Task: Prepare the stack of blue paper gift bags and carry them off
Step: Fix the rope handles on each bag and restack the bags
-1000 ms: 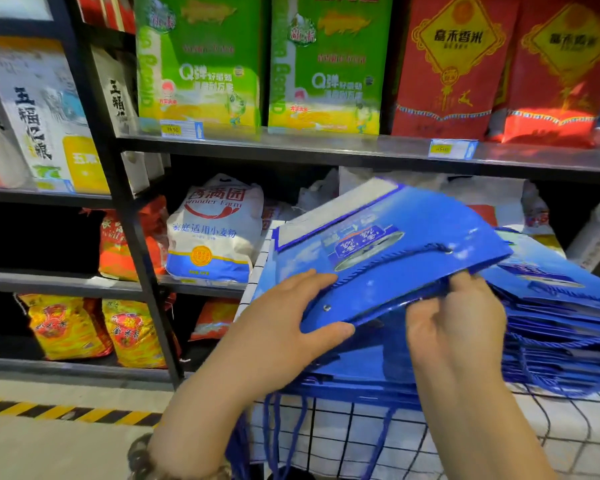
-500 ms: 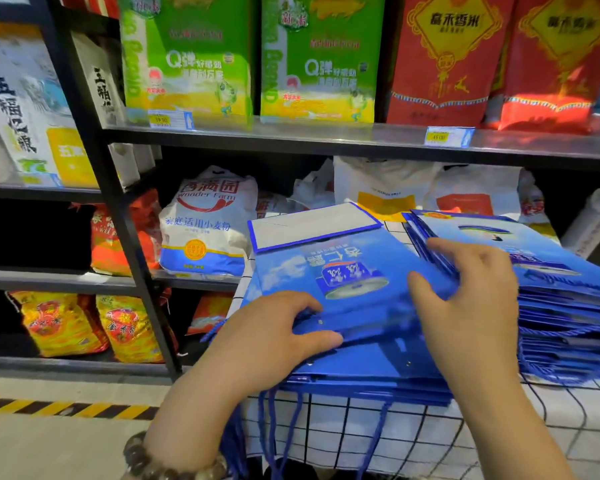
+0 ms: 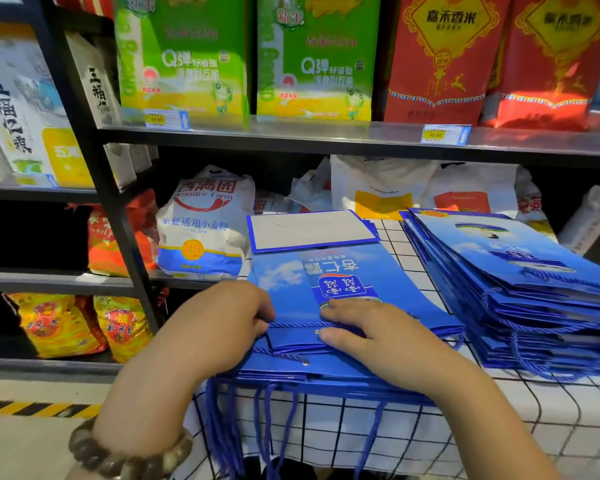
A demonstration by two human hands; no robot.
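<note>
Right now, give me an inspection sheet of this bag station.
Surface: white grid-print cloth.
Job's things: near stack of blue gift bags flat under both hands; second stack beside it, right, fanned; rope handles hang over front edge.
Clutter: nothing seen.
Hands: left hand grips the near stack's left edge; right hand presses flat on top.
Cables: nothing seen.
Surroundings: black shelving with flour bag, green rice bags, red rice bags; hazard-striped floor tape.

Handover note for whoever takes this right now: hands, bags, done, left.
Left hand: fingers curled on the left edge of the near stack of flat blue paper gift bags, at a blue rope handle.
Right hand: flat on top of that stack.
Second stack of blue bags: to its right, untouched; both on the white grid-patterned tabletop.
Done: bags lie flat, stacked.
Left: probably gather, lift, carry off.
</note>
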